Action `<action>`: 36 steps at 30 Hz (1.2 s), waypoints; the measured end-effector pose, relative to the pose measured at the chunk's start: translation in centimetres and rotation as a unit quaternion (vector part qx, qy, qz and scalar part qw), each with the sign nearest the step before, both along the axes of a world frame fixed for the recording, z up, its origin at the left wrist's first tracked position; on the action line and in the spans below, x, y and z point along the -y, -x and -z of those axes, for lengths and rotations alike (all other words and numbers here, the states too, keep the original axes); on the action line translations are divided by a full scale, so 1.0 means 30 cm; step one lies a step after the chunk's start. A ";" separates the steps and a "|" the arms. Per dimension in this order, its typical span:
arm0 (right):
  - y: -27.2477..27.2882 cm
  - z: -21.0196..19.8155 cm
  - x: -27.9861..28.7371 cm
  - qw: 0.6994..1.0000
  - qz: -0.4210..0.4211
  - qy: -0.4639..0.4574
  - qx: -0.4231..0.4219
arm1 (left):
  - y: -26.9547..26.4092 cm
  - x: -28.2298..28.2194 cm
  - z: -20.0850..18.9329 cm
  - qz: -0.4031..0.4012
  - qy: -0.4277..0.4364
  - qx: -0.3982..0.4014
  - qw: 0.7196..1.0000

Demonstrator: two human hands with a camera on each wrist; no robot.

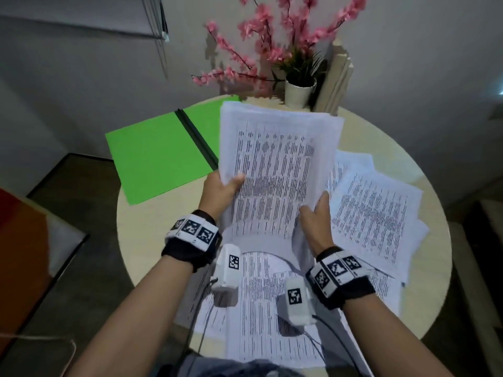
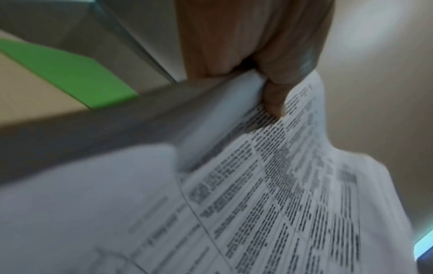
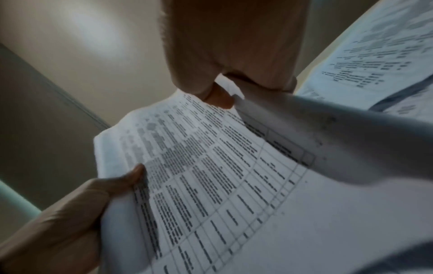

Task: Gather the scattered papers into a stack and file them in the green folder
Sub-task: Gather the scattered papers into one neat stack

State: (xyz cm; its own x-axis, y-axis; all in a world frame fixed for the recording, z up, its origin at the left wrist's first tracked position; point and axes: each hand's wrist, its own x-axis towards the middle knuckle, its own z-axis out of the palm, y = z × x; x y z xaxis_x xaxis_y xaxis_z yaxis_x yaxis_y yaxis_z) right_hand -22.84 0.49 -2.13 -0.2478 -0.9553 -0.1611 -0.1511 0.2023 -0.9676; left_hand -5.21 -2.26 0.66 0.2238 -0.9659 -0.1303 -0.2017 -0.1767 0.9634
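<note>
A bundle of printed papers [image 1: 275, 170] is held up above the round table, its sheets uneven at the top edge. My left hand [image 1: 221, 190] grips its left edge, thumb on the front. My right hand [image 1: 317, 216] grips its right edge, thumb up along the side. The left wrist view shows my thumb pinching the bundle of papers [image 2: 269, 185]; the right wrist view shows both hands on the papers [image 3: 211, 176]. The green folder [image 1: 155, 156] lies open at the table's back left, partly hidden behind the bundle. More loose sheets [image 1: 373, 213] lie scattered to the right and under my wrists [image 1: 272, 308].
A white pot with pink blossom branches [image 1: 298, 91] stands at the table's far edge, with upright cream books [image 1: 334, 83] beside it. The round beige table [image 1: 136, 227] ends close on the left. A dark low table [image 1: 60, 186] stands below left.
</note>
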 end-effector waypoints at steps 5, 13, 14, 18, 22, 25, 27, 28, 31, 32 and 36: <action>-0.046 -0.018 -0.008 0.997 -0.065 -0.042 0.008 | -0.124 0.037 -0.044 -0.080 0.014 -0.104 0.991; -0.194 0.121 -0.013 0.937 -0.236 -0.203 -0.159 | -0.369 0.066 0.128 -0.104 -0.163 0.162 0.968; -0.202 0.135 -0.014 0.929 -0.248 -0.211 -0.175 | -0.380 0.053 0.149 -0.098 -0.185 0.184 0.960; -0.188 0.157 -0.013 0.920 -0.275 -0.213 -0.180 | -0.407 0.024 0.224 -0.091 -0.276 0.233 0.928; -0.059 0.127 0.047 0.962 -0.162 -0.165 -0.147 | -0.344 0.060 0.211 -0.132 -0.312 0.248 0.908; 0.142 0.096 0.111 0.969 -0.025 -0.151 -0.193 | -0.222 0.119 0.178 -0.100 -0.228 0.262 0.932; 0.306 0.096 0.140 0.948 0.086 -0.181 -0.246 | -0.097 0.154 0.166 -0.026 -0.174 0.238 0.955; 0.382 0.103 0.144 0.928 0.134 -0.212 -0.274 | -0.030 0.166 0.165 0.009 -0.165 0.231 0.959; 0.539 0.122 0.123 0.864 0.243 -0.314 -0.309 | 0.154 0.190 0.177 0.095 -0.186 0.239 0.948; 0.576 0.126 0.110 0.849 0.261 -0.336 -0.314 | 0.204 0.193 0.187 0.117 -0.210 0.251 0.938; 0.672 0.165 0.119 0.851 0.238 -0.395 -0.251 | 0.324 0.188 0.281 0.143 -0.331 0.323 0.875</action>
